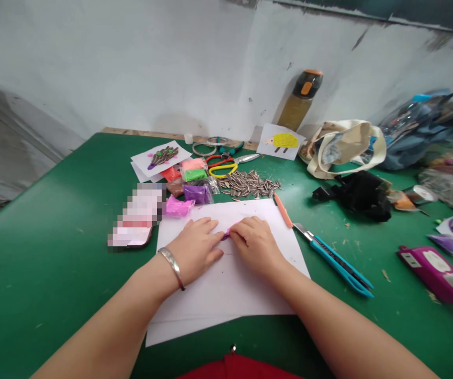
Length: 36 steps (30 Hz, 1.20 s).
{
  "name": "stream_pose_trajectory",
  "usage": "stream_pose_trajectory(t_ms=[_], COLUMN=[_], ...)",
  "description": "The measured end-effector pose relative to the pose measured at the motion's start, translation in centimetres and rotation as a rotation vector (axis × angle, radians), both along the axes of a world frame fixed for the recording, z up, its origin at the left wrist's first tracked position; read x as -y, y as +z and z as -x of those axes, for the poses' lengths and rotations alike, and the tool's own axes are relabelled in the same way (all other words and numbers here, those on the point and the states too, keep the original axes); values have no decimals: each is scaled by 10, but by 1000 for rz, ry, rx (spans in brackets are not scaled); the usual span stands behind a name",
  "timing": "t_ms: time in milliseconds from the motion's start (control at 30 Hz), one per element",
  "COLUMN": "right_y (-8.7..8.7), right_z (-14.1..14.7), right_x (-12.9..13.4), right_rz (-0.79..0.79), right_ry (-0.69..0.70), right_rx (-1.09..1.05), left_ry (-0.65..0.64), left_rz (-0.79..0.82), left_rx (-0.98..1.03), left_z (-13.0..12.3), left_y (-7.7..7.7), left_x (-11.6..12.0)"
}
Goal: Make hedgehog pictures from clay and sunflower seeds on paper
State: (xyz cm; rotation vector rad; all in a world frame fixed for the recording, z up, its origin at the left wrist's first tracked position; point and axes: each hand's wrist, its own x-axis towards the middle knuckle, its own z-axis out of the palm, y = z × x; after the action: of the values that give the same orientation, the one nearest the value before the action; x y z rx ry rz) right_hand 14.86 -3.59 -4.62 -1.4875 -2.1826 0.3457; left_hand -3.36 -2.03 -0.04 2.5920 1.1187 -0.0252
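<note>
White sheets of paper lie stacked in front of me. My left hand rests on the top sheet, fingers stretched out, with the index fingertip at a small piece of purple and pink modelling clay. Pinched fingers of my right hand press at the same clay from the right and hide part of it. Just beyond the paper are packets of clay, including a pink one, a purple one and a green one. A pile of sunflower seeds sits beside them.
A blue utility knife with its blade out and an orange tool lie right of the paper. A phone is at the left. Farther back are scissors, a seed picture, a hedgehog drawing, a bottle and a cloth bag.
</note>
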Motion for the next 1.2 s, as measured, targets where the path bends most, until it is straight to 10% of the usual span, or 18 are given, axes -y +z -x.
stream_pose_trajectory(t_ms=[1200], right_y=[-4], right_z=[-3], right_x=[5], right_rz=[-284], right_ry=[138], right_rx=[125], left_ry=[-31], left_rz=[-7], left_rx=[-12], left_z=[2], left_y=[3], left_x=[-2])
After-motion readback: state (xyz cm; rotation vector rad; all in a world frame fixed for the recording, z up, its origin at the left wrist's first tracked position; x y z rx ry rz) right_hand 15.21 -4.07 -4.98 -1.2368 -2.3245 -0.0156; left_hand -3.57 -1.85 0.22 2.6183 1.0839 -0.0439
